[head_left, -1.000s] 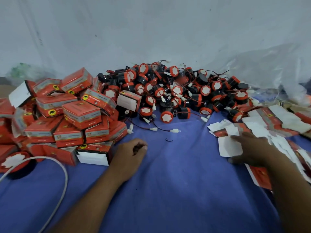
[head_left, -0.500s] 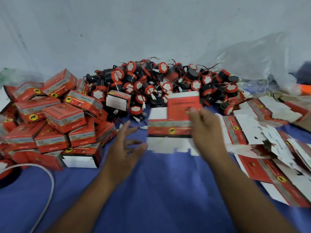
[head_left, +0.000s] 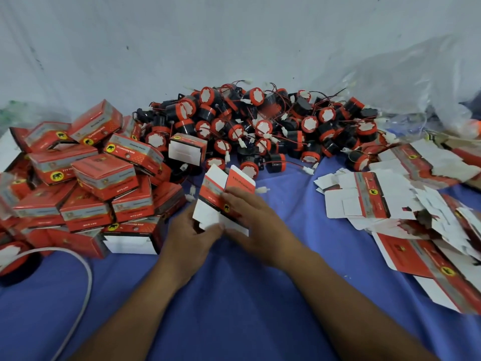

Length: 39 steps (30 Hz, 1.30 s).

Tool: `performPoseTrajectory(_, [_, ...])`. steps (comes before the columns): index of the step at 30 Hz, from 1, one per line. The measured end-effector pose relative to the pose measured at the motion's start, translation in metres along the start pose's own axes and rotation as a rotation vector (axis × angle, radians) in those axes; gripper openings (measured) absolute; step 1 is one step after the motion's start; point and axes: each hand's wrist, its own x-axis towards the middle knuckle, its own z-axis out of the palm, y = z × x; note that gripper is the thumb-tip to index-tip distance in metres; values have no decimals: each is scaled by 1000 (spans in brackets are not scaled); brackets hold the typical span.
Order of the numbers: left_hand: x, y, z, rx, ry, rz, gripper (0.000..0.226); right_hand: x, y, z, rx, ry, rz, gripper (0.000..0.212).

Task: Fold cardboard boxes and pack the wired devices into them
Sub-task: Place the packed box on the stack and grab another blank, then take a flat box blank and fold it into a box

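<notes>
Blue cloth point(head_left: 234, 295); blurred, half-covered carton point(head_left: 223, 186)

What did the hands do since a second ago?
The right hand picked a flat box off the pile of blanks and brought it leftward to the middle; the left hand came over and now grips it too. The folded boxes and device heap stayed put.

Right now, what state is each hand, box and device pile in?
Box blank: creased, not yet a box.
Left hand: grips its lower edge.
Right hand: holds the same blank.
Folded boxes: assembled, piled at left.
Wired devices: loose, unpacked heap.
Flat blanks: unfolded, scattered at right.
</notes>
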Motion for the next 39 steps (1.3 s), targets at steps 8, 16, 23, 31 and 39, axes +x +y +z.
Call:
performPoseTrajectory(8, [-1, 0, -7, -301, -170, -119, 31, -1, 2, -17, 138, -6, 66, 91])
performPoseTrajectory(16, [-5, -2, -1, -148, -52, -34, 19, -5, -3, -11, 195, -107, 82, 94])
performPoseTrajectory(23, [-3, 0, -3, 133, 85, 60, 25, -5, -14, -12, 138, 95, -67, 34])
performPoseTrajectory(31, [-2, -4, -3, 467, 290, 79, 63, -5, -23, -7, -192, 384, -127, 32])
performPoseTrajectory(39, [-5, 1, 1, 351, -198, 258, 77, -3, -26, -14, 365, 486, 47, 29])
